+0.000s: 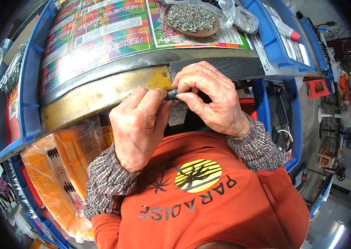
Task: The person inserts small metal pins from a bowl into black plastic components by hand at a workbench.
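Observation:
Just off the table's front edge, both hands meet at a small black part (171,95), short and blocky, whose exact kind I cannot make out. My left hand (139,120) pinches its left end between thumb and curled fingers. Thumb and fingertips of my right hand (211,97) close on the right end, the other fingers bent above it. Much of the part is hidden by the fingertips. Beyond the hands, a round brown dish (192,32) heaped with small silvery metal pins (190,17) rests on the tabletop.
Colourful printed sheets (100,33) cover the table, edged by a worn yellow strip (105,93). Blue bins stand left (30,91) and right (281,37). Below left, an orange crate (80,149) wrapped in clear plastic holds strips. Another blue bin (294,120) holds black items.

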Demonstrator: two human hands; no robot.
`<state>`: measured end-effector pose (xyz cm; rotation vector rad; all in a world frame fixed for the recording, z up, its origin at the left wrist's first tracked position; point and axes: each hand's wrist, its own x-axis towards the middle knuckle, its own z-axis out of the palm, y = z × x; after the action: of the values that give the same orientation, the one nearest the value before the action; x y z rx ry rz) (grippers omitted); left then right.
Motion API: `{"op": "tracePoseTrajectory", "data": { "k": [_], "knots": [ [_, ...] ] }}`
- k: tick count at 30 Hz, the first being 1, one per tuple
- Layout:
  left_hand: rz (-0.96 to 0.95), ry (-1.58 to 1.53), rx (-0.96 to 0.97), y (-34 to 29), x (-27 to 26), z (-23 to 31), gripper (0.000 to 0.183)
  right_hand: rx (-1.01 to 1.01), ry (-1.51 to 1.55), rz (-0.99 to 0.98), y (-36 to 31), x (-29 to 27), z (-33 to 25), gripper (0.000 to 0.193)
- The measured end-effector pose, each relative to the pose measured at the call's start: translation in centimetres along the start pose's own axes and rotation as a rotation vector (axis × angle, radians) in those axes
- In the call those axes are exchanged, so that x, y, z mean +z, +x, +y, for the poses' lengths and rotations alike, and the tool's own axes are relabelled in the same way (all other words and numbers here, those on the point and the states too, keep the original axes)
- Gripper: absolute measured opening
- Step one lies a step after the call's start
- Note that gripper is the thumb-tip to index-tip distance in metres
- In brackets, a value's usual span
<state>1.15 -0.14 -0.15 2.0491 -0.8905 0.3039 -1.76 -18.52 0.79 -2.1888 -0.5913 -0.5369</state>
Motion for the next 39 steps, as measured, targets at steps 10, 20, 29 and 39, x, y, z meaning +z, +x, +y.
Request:
{"op": "tracePoseTrajectory", "data": {
  "k": [10, 20, 29, 39],
  "knots": [
    [-0.015, 0.047, 0.046, -0.1, 0.0, -0.2, 0.023, -0.197, -0.240, 0.109, -0.7, 1.0, 0.1, 0.023],
    [0.041, 0.132, 0.094, 0.2, 0.5, -0.7, 0.024, -0.336, -0.401, 0.063, -1.1, 1.1, 0.4, 0.026],
    [-0.004, 0.011, 0.029, 1.0, -0.2, -0.1, 0.021, 0.189, 0.209, 0.132, -0.8, 0.0, -0.4, 0.018],
    [0.049, 0.093, 0.091, 0.5, 0.8, -0.2, 0.022, 0.799, 0.722, 0.012, -0.4, 0.4, -1.4, 0.020]
  ]
}}
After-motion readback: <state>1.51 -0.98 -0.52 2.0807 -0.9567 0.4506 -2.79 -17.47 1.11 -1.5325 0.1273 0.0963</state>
